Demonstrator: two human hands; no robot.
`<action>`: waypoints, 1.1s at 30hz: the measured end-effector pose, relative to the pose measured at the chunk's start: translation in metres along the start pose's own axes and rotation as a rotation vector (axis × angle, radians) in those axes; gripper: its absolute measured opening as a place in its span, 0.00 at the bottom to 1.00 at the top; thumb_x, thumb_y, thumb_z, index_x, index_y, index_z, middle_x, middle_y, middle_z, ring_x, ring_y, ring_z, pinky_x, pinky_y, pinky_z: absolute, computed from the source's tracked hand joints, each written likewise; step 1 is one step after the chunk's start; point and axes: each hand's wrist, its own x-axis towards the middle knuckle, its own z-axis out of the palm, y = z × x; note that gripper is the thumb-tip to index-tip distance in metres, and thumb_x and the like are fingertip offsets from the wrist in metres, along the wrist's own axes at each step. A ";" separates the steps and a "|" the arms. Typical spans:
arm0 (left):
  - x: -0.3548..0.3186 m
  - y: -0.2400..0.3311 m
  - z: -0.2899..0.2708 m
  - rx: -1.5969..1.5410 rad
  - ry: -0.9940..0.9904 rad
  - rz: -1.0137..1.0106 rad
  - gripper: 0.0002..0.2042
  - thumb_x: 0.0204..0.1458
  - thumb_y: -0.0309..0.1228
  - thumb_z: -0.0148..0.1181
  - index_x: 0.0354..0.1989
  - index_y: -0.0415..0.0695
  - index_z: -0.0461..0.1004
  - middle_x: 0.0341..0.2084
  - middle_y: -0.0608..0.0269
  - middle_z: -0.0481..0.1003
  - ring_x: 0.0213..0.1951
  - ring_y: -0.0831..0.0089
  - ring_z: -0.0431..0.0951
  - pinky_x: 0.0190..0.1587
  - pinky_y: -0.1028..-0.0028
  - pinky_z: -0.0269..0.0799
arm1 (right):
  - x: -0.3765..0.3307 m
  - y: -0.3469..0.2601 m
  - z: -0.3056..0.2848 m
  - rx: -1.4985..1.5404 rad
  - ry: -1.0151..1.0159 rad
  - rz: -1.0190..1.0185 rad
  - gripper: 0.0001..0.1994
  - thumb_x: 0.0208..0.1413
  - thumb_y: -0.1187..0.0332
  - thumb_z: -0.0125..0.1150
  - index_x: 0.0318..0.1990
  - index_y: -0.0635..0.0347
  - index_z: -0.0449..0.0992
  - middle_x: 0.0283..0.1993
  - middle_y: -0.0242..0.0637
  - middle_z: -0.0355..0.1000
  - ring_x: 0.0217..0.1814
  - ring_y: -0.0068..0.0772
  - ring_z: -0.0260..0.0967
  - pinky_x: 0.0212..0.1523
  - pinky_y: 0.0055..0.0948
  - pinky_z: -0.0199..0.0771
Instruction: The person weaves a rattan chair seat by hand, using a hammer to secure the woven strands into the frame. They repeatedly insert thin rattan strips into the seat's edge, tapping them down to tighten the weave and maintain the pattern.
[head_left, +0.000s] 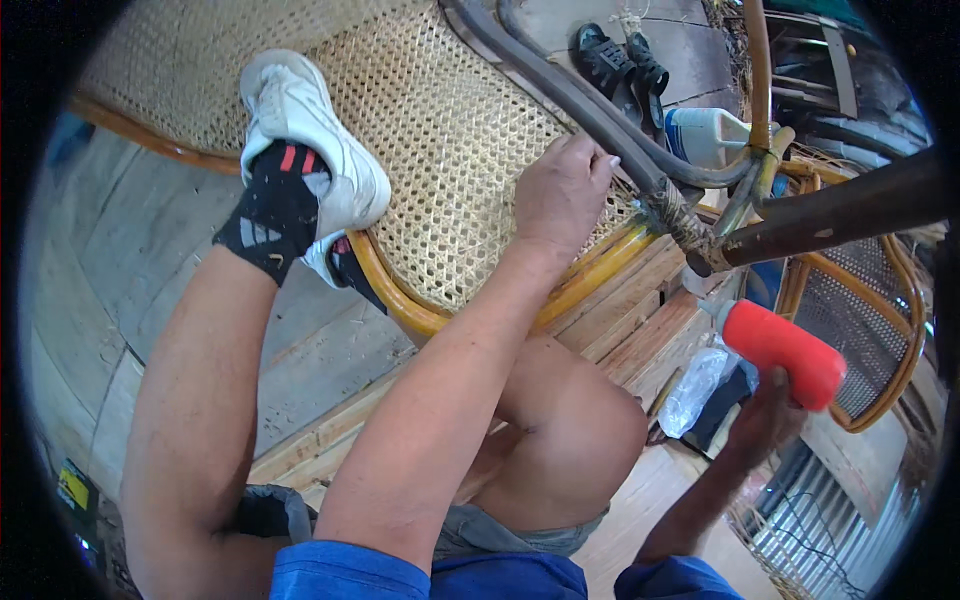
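A red squeeze bottle (785, 350) with a pale nozzle is gripped in my right hand (765, 415), its tip pointing up and left toward the joint of the rattan frame. My left hand (568, 195) is closed and rests on the woven cane panel (440, 150), close beside the dark rattan pole (590, 115). Its fingertips are hidden, so whatever they may hold cannot be made out. Bent rattan trim (600, 270) edges the panel. Wrapped binding (680, 215) surrounds the joint where the dark poles meet.
My foot in a white shoe (310, 140) is on the panel at the left. A white jug (705, 135) and black sandals (620, 75) stand beyond the dark pole. Another cane-woven piece (865, 330) is at the right. Below it lie a clear plastic bag (695, 395) and a corrugated metal sheet (815, 520).
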 end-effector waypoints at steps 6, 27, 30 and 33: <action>0.001 0.003 -0.001 0.022 -0.044 -0.030 0.13 0.51 0.40 0.59 0.29 0.41 0.75 0.25 0.56 0.74 0.27 0.63 0.74 0.33 0.68 0.70 | -0.009 0.077 0.085 -0.300 -0.139 0.259 0.24 0.43 0.75 0.68 0.50 0.63 0.67 0.46 0.36 0.72 0.47 0.31 0.69 0.53 0.31 0.66; 0.002 0.002 0.008 0.228 -0.074 -0.034 0.12 0.49 0.39 0.61 0.27 0.44 0.70 0.26 0.58 0.73 0.30 0.56 0.75 0.34 0.60 0.69 | -0.245 0.070 -0.060 -0.465 -0.334 0.640 0.17 0.45 0.74 0.64 0.44 0.63 0.68 0.37 0.38 0.64 0.36 0.32 0.64 0.38 0.28 0.68; 0.001 0.001 0.010 0.252 -0.059 -0.015 0.12 0.49 0.38 0.61 0.26 0.43 0.72 0.25 0.58 0.73 0.28 0.60 0.74 0.34 0.64 0.69 | -0.235 0.081 -0.052 -0.523 -0.330 0.620 0.15 0.47 0.73 0.62 0.44 0.63 0.68 0.35 0.38 0.65 0.35 0.31 0.65 0.36 0.27 0.67; 0.003 0.001 0.010 0.257 -0.028 0.018 0.11 0.50 0.37 0.61 0.26 0.42 0.72 0.24 0.58 0.73 0.27 0.62 0.74 0.33 0.65 0.69 | -0.233 0.085 -0.059 -0.359 -0.338 0.624 0.11 0.53 0.71 0.57 0.43 0.64 0.68 0.33 0.38 0.65 0.33 0.28 0.65 0.33 0.26 0.67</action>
